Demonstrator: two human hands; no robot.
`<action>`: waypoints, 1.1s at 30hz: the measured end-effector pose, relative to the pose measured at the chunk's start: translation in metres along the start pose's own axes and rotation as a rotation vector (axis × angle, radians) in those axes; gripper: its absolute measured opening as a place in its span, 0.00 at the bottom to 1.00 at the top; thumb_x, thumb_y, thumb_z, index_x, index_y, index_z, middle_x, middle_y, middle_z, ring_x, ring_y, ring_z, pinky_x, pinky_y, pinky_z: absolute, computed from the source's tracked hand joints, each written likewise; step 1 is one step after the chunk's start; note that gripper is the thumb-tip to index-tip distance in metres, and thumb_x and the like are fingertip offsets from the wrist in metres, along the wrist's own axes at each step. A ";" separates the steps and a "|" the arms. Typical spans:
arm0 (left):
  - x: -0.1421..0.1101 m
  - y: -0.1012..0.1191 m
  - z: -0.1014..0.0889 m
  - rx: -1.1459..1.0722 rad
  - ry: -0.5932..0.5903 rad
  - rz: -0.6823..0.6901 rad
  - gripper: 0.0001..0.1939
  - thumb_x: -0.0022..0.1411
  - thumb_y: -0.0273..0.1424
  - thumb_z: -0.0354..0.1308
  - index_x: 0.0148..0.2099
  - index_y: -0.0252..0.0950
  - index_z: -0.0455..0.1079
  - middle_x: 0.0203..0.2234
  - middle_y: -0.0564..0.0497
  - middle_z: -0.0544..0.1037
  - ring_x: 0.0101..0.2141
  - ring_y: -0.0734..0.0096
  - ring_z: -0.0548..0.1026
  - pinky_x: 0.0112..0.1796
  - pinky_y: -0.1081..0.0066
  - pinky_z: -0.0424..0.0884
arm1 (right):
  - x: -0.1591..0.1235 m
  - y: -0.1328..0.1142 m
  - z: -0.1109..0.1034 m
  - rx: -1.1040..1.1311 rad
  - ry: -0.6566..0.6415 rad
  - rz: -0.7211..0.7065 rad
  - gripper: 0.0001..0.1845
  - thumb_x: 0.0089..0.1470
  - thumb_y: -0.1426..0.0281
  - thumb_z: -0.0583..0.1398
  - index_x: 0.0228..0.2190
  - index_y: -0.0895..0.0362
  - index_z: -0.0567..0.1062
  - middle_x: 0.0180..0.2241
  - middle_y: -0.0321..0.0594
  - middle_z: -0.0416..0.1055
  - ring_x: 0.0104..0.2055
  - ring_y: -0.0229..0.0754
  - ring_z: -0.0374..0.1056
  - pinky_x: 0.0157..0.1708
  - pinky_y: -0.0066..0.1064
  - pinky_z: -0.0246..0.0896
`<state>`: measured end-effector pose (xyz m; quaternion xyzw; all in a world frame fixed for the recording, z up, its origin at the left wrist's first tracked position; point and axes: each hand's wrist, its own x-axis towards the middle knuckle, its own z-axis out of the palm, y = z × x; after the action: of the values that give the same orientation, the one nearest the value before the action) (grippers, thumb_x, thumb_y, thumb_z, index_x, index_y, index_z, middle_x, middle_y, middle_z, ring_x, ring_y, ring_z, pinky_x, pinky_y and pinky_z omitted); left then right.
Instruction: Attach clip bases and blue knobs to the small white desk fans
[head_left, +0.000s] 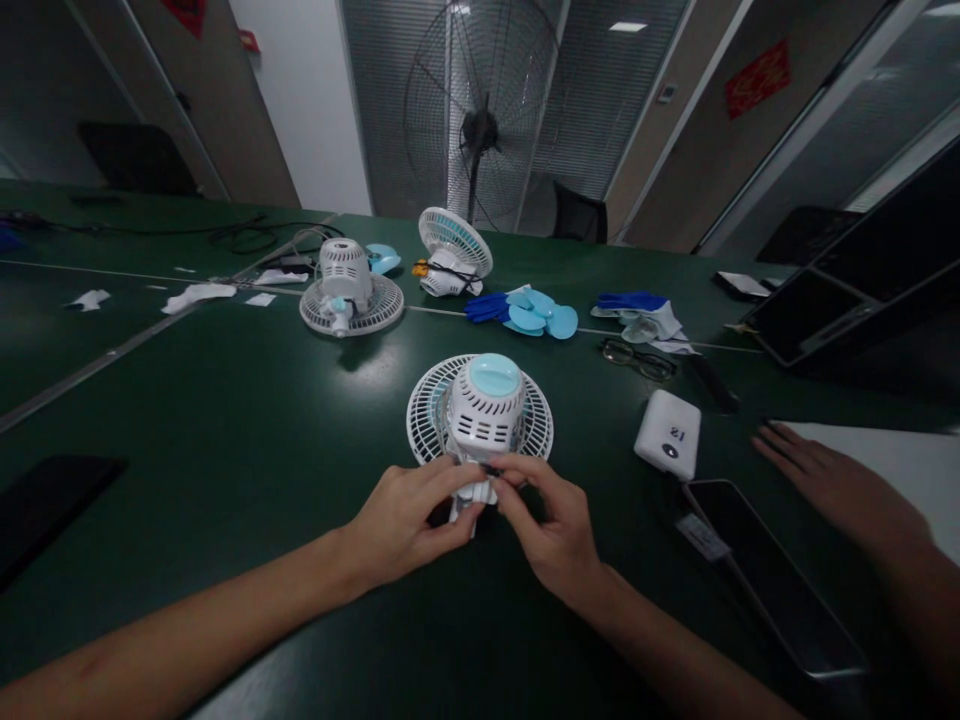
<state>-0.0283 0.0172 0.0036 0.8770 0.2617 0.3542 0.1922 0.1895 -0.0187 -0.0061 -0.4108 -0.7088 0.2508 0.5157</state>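
Observation:
A small white electric fan [487, 415] with a light-blue cap lies face down on its round grille in front of me. My left hand [420, 510] pinches the white neck piece [474, 492] at the near side of the motor housing. From the right, my right hand [547, 510] closes its thumb and fingers on a small dark piece [491, 469] at the same neck. What that dark piece is, I cannot make out. Fingers cover much of the neck.
Behind stand two more fans [346, 280] [454, 250], light-blue blades [540, 312] and blue gloves [637, 310]. To the right lie glasses [637, 360], a white power bank [669, 435] and a phone [772, 570]. Another person's hand [840, 480] rests at the right. A dark flat object [52, 505] lies left.

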 end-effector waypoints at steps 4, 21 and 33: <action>0.000 0.000 0.001 0.006 0.004 0.007 0.14 0.72 0.31 0.57 0.58 0.39 0.69 0.34 0.52 0.79 0.25 0.76 0.75 0.26 0.78 0.72 | 0.001 -0.002 -0.004 0.037 -0.020 0.007 0.19 0.64 0.76 0.61 0.55 0.50 0.72 0.36 0.35 0.73 0.36 0.39 0.73 0.40 0.34 0.72; 0.000 0.000 0.001 0.032 0.016 0.015 0.16 0.70 0.30 0.57 0.59 0.39 0.67 0.33 0.53 0.77 0.25 0.76 0.74 0.25 0.77 0.71 | 0.003 -0.005 -0.006 -0.005 -0.067 -0.050 0.20 0.66 0.76 0.60 0.57 0.52 0.70 0.33 0.34 0.75 0.33 0.39 0.74 0.38 0.33 0.74; -0.001 -0.002 0.002 0.033 0.035 0.023 0.17 0.69 0.29 0.58 0.59 0.39 0.66 0.33 0.54 0.76 0.24 0.77 0.74 0.24 0.78 0.70 | 0.001 0.006 -0.008 -0.105 -0.070 -0.215 0.22 0.64 0.77 0.62 0.58 0.51 0.71 0.43 0.40 0.78 0.40 0.41 0.76 0.43 0.34 0.76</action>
<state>-0.0279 0.0183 0.0008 0.8768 0.2607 0.3671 0.1690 0.1984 -0.0150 -0.0071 -0.3499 -0.7784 0.1711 0.4923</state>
